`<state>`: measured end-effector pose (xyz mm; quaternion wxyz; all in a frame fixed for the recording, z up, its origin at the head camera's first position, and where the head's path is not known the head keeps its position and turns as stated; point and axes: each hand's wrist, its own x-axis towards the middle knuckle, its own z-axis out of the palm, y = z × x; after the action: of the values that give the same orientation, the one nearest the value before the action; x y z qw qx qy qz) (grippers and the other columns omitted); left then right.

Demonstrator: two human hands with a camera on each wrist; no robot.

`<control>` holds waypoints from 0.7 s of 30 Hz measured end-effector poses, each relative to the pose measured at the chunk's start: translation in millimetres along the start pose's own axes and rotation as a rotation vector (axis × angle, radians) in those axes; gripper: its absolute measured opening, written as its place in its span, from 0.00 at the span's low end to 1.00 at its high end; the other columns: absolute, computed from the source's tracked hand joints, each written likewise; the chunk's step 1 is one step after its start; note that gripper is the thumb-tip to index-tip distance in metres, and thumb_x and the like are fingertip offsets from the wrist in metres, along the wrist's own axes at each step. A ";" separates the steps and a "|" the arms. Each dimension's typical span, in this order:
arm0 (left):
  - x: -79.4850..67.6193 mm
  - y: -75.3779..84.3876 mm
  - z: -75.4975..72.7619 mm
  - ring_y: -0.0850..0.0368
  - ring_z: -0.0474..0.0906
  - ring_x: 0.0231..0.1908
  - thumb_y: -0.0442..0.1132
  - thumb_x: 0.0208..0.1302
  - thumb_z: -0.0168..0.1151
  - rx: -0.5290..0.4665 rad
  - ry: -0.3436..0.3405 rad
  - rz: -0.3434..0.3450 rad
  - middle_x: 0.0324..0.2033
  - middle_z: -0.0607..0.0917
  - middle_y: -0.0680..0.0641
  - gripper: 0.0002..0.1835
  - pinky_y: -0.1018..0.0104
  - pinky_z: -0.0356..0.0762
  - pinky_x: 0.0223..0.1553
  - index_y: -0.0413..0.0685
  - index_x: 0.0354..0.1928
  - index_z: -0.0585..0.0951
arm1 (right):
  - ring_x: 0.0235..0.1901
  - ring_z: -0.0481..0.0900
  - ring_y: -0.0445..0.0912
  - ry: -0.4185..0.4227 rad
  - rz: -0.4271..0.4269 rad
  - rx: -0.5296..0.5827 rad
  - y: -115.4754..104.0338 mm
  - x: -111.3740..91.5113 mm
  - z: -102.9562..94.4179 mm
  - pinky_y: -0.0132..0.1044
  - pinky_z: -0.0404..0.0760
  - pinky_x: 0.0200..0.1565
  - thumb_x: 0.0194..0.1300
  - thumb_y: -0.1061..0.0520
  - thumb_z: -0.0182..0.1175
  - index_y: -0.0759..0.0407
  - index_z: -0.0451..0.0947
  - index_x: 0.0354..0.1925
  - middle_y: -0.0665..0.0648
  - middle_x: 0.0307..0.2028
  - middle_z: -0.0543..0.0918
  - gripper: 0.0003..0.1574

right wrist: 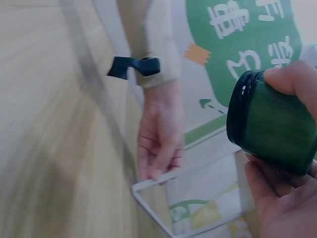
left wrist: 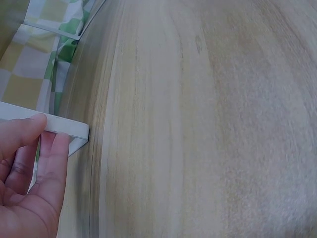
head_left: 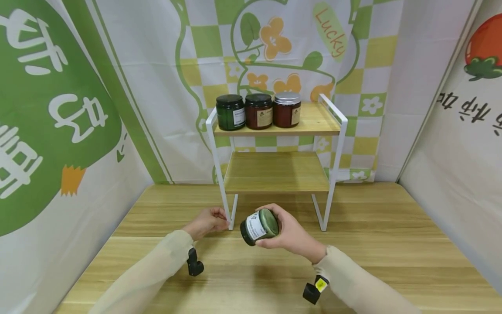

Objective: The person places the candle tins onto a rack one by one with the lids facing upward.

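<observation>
My right hand (head_left: 288,233) grips a green glass jar (head_left: 259,226) with a black lid and a white label. The jar is tilted above the table, its lid pointing down and left and its base up. In the right wrist view, thumb and fingers wrap around the green jar (right wrist: 275,126). My left hand (head_left: 209,222) pinches the lower front-left leg of a white-framed two-tier shelf (head_left: 276,172). The left wrist view shows thumb and fingertips on the white leg (left wrist: 69,126), near its bottom corner.
On the top tier stand a green jar (head_left: 230,112) with a black lid, a brown jar (head_left: 259,111) with a black lid, and a brown jar (head_left: 287,110) with a silver lid. The shelf rests on a wooden table (head_left: 372,244). Printed cloth (head_left: 274,43) hangs behind and at both sides.
</observation>
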<state>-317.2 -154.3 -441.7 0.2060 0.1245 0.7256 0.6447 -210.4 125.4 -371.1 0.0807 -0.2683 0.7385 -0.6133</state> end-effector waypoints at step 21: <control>-1.8 2.1 -0.1 0.55 0.81 0.37 0.24 0.63 0.58 0.004 -0.013 0.006 0.31 0.80 0.49 0.05 0.64 0.82 0.46 0.39 0.36 0.74 | 0.49 0.74 0.52 0.089 -0.044 -0.028 -13.2 -7.3 -23.1 0.38 0.82 0.46 0.51 0.62 0.73 0.57 0.66 0.63 0.60 0.60 0.71 0.43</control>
<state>-315.8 -154.9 -439.3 0.2088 0.1312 0.7251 0.6430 -210.7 147.6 -354.6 0.0305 -0.2578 0.7438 -0.6160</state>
